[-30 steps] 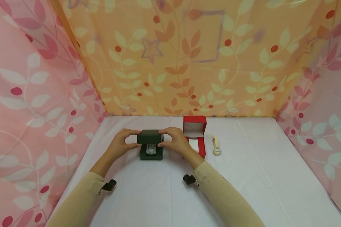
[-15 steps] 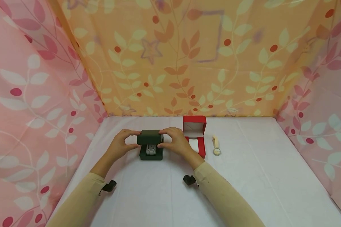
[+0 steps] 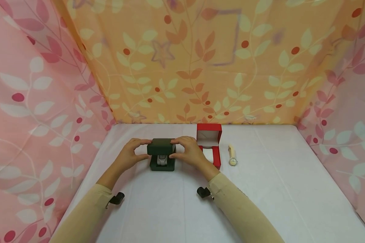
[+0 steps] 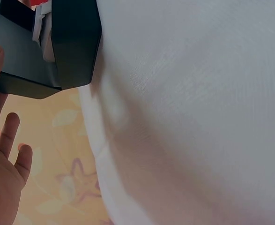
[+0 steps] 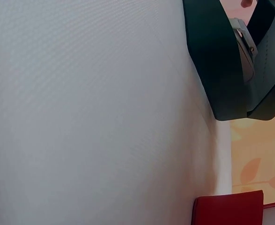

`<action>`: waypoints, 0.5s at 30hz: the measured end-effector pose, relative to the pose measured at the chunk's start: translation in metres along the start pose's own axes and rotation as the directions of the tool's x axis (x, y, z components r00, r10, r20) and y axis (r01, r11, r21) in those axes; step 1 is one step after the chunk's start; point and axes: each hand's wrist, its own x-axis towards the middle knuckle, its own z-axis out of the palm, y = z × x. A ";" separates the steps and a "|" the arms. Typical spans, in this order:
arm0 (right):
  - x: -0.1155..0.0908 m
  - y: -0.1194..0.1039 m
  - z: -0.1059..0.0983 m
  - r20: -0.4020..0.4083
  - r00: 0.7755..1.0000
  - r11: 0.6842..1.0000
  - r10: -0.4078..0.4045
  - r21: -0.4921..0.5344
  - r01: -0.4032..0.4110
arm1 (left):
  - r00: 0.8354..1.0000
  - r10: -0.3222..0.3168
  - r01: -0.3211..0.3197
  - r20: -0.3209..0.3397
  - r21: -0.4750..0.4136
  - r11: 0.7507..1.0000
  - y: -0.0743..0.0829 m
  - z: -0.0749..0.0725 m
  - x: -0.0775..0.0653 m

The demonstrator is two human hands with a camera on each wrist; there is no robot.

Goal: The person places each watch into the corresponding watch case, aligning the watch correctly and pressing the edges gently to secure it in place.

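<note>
A dark green watch box (image 3: 161, 147) stands on the white cloth with its hinged lid partly lowered. Inside sits a silver-coloured watch (image 3: 162, 160), its dial facing front. The left hand (image 3: 130, 154) grips the lid at its left side, thumb below and a finger at the top edge. At the opposite side the right hand (image 3: 187, 151) holds the lid in the same way. In the left wrist view the gap between lid (image 4: 20, 47) and base (image 4: 76, 42) shows, with part of the watch in it. The right wrist view shows the watch (image 5: 245, 49) from the other side.
Just right of the green box stands a red watch box (image 3: 209, 132), lid up, with a white cushion (image 3: 208, 155) inside; the right wrist partly covers it. Farther right lies a watch with a cream strap (image 3: 232, 157). Patterned cloth walls (image 3: 182, 67) border the table.
</note>
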 end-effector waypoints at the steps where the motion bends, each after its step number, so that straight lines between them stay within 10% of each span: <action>1: 0.000 0.001 0.000 -0.002 1.000 1.000 -0.004 -0.003 0.004 | 1.000 -0.005 0.005 0.003 0.001 1.000 0.000 0.000 0.000; 15: -0.004 0.002 0.002 0.017 0.999 0.998 -0.042 -0.043 0.042 | 1.000 -0.002 0.002 0.007 0.012 1.000 -0.003 0.001 -0.002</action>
